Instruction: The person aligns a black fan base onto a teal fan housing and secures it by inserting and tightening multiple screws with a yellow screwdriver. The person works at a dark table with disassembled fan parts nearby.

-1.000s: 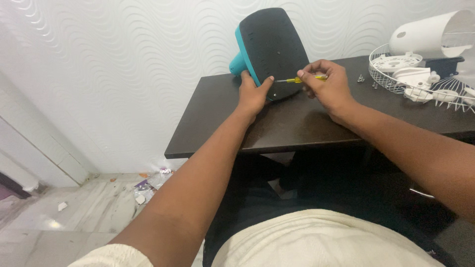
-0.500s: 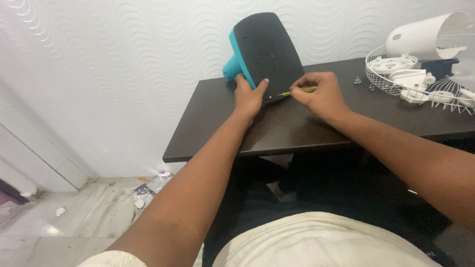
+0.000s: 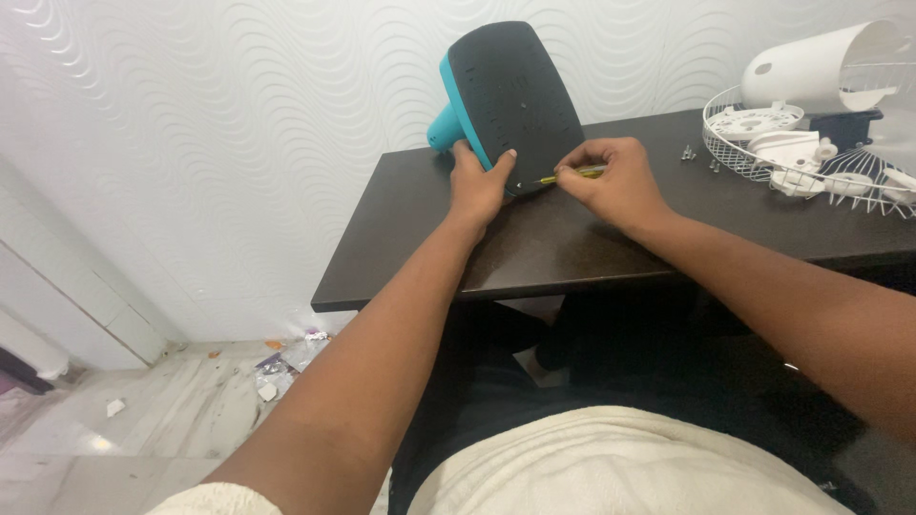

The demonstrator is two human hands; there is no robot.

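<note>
A teal fan base (image 3: pixel 510 95) with a black underside stands tilted on edge on the dark table (image 3: pixel 572 238), its underside facing me. My left hand (image 3: pixel 477 186) grips its lower left edge, thumb on the black face. My right hand (image 3: pixel 611 181) holds a small yellow-handled screwdriver (image 3: pixel 571 175), whose tip touches the lower part of the black underside.
At the table's right end lie a white wire fan guard (image 3: pixel 763 143), white fan parts, a white motor housing (image 3: pixel 821 67) and a few loose screws (image 3: pixel 689 153). A textured white wall stands behind. Scraps litter the floor (image 3: pixel 277 367) at left.
The fan base has shifted slightly left, and both hands moved with it. My right hand has lowered, bringing the screwdriver tip to a lower spot on the underside.
</note>
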